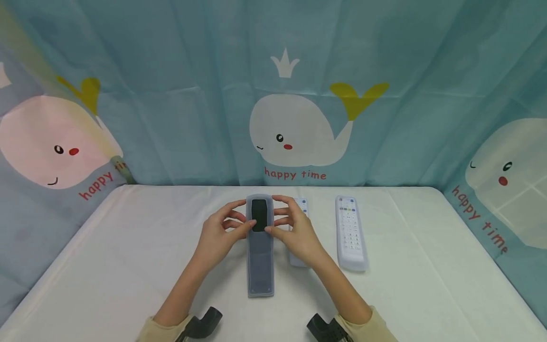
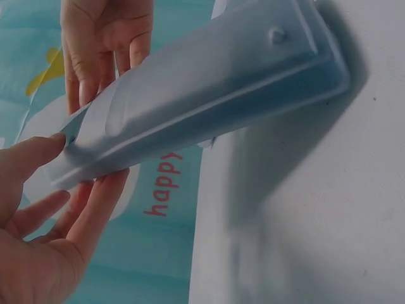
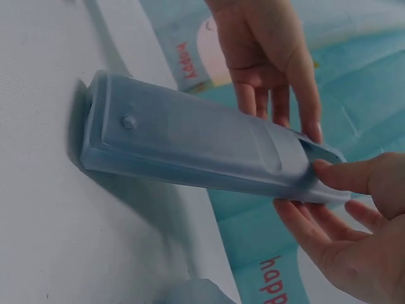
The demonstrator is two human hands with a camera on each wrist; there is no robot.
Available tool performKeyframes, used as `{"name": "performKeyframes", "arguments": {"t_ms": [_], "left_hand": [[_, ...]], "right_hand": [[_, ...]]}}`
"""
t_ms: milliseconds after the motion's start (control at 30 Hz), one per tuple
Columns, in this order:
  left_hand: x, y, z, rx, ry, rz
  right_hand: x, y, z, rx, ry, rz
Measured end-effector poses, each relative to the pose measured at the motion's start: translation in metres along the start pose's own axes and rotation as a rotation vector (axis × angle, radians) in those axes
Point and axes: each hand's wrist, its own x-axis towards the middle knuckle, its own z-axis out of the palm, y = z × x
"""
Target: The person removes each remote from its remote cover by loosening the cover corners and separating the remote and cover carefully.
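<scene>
A dark remote control in a translucent silicone cover (image 1: 260, 266) stands tilted up, its back toward me, its lower end at the white tabletop. A dark oval opening (image 1: 259, 209) shows near the cover's upper end. My left hand (image 1: 215, 240) holds the left edge there, thumb at the opening and fingers along the side. From the other side my right hand (image 1: 304, 235) grips the right edge, its thumb also by the opening. Both wrist views show the cover (image 2: 202, 82) (image 3: 190, 133) between the two hands, with a small round bump near its lower end.
A white remote control (image 1: 298, 260) lies behind my right hand, partly hidden. Another white remote in a clear cover (image 1: 351, 232) lies farther right, buttons up. The white tabletop (image 1: 427, 266) ends at a blue curtain (image 1: 192, 137) with printed whales.
</scene>
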Motion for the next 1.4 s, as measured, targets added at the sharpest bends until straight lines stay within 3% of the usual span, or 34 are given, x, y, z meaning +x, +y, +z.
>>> {"name": "performKeyframes", "arguments": {"t_ms": [300,533,767,1000,1233,1400], "left_hand": [[0.003,0.010,0.006,0.071,0.085,0.051],[0.003,0.017,0.008,0.133,0.136,0.051],[0.005,0.020,0.008,0.185,0.229,0.114],[0.007,0.021,0.008,0.192,0.215,0.156],[0.006,0.025,0.005,0.165,0.198,0.123],[0.006,0.026,0.004,0.172,0.198,0.162]], "right_hand": [[0.002,-0.008,0.000,-0.036,0.044,-0.055],[0.003,-0.008,0.002,-0.079,0.066,-0.089],[0.003,-0.012,0.005,-0.090,0.062,-0.099],[0.003,-0.014,0.005,-0.101,0.082,-0.087],[0.007,-0.018,0.005,-0.135,0.127,-0.192],[0.008,-0.019,0.005,-0.143,0.158,-0.218]]}}
